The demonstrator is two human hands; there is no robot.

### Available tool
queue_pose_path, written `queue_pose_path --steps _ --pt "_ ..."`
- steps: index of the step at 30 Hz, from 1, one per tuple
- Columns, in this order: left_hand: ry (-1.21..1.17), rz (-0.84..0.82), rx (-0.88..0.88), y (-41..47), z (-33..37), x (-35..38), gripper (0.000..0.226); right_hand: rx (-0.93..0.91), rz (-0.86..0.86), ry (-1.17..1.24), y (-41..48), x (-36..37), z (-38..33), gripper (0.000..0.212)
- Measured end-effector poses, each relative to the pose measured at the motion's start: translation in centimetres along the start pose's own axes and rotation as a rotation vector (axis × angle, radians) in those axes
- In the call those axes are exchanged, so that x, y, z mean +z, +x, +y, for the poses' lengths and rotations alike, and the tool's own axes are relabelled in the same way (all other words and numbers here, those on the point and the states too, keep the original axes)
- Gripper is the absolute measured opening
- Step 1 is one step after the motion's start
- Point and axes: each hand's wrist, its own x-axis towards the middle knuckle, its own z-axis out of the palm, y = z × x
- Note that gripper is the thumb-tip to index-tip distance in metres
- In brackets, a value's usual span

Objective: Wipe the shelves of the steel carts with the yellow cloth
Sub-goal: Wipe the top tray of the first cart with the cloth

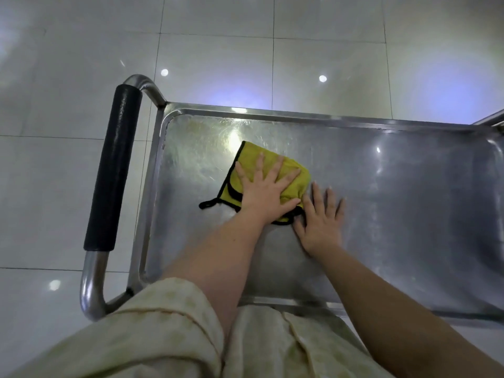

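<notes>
— Where is there room on the shelf [409, 186]?
— Right of the right hand [320, 225], bare steel runs out to the edge of view. There is also an open strip between the yellow cloth [249, 155] and the far rim [272, 113], and another from the cloth to the left corner.
— What blocks the way?
— The raised rim borders the shelf on the sides in view. The handle [114, 170] stands beyond the left end. The left hand [266, 189] lies flat on the cloth, and the right hand lies flat on the steel just beside it, with hardly a gap between them.
</notes>
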Motion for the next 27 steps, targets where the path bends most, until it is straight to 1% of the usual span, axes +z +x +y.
queue_pose_path --steps 2,3,4,7,9,12,15,17,19,23,25,27 --pt "-0.005 0.02 0.014 -0.1 -2.1 0.0 0.075 0.003 0.01 -0.012 0.0 0.1 0.2 0.072" --pt "-0.011 0.03 -0.022 -0.3 -3.9 0.0 0.077 0.011 0.005 -0.022 0.1 0.3 0.4 0.071" --pt "-0.03 0.041 -0.102 -0.7 -6.2 -0.1 0.078 0.016 -0.002 -0.034 0.1 0.5 0.4 0.07" --pt "-0.115 0.067 -0.413 -2.1 -13.5 -0.3 0.081 0.017 -0.019 -0.063 0.3 0.9 0.5 0.07" --pt "-0.139 0.054 -0.485 -2.7 -16.4 -0.6 0.082 0.026 -0.026 -0.058 0.4 0.8 0.3 0.07" --pt "-0.123 0.036 -0.515 -2.0 -16.2 -0.7 0.087 0.026 -0.034 -0.05 0.4 0.7 0.0 0.069" --pt "-0.163 0.043 -0.557 1.5 -14.4 -1.3 0.089 0.022 -0.029 -0.065 0.4 0.6 0.1 0.068" --pt "-0.185 0.021 -0.514 4.6 -12.3 -2.1 0.087 0.011 -0.02 -0.075 0.4 0.6 0.1 0.068" --pt "-0.178 -0.003 -0.422 7.0 -8.8 -2.7 0.085 0.006 -0.02 -0.084 0.5 0.6 0.0 0.067" --pt "-0.086 -0.055 -0.133 7.8 -1.2 -2.7 0.082 0.019 -0.005 -0.082 0.6 0.6 -0.2 0.069" --pt "-0.069 -0.089 -0.048 7.5 0.0 -2.7 0.082 0.004 0.016 -0.083 0.6 0.7 -0.2 0.068" --pt "-0.095 -0.103 -0.054 7.3 -1.1 -3.0 0.085 0.0 0.027 -0.094 0.7 0.8 -0.2 0.067"
